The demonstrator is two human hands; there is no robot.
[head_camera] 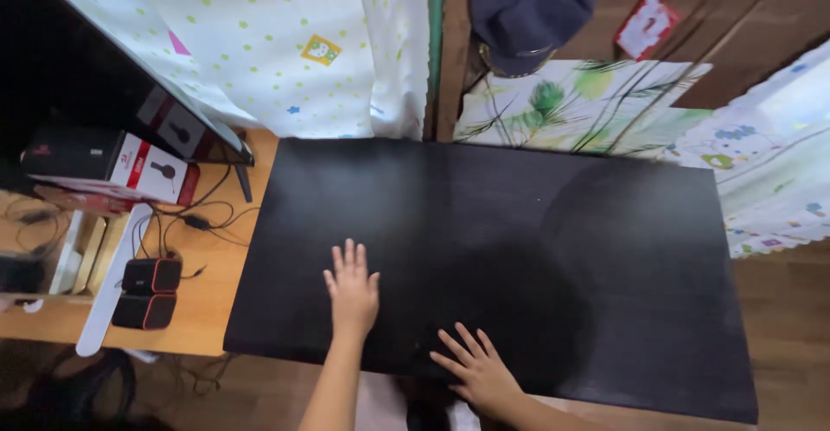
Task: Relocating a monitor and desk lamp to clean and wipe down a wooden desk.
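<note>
the person's left hand (pixel 352 291) lies flat on the black table (pixel 605 249), palm down, fingers together and pointing away from the body. the right hand (pixel 477 369) also rests flat on the same dark top, near its front edge, with the fingers spread apart. both hands are open and hold nothing; they are near each other but do not touch. the black table stands in the middle of the view, just beside a lower wooden desk (pixel 212 293) on the left side.

what could go wrong: the right hand is very close to the front edge, so it may slip off if the person leans on it. the top looks smooth, so pressing hard with flat palms may make the hands slide. it may also leave marks on the dark surface, where a dull round patch already shows on the right part.

around the hands there are other things. on the wooden desk stand two small black and red speakers (pixel 149 291), some thin black cables (pixel 203 222) and a red and white box (pixel 143 170). the cables lie near the left edge of the black table and could catch if it shifts that way. behind it hang a dotted white cloth (pixel 285 42) and a leaf-pattern cloth (pixel 571 107), with a dark blue cap (pixel 529 12) above.
</note>
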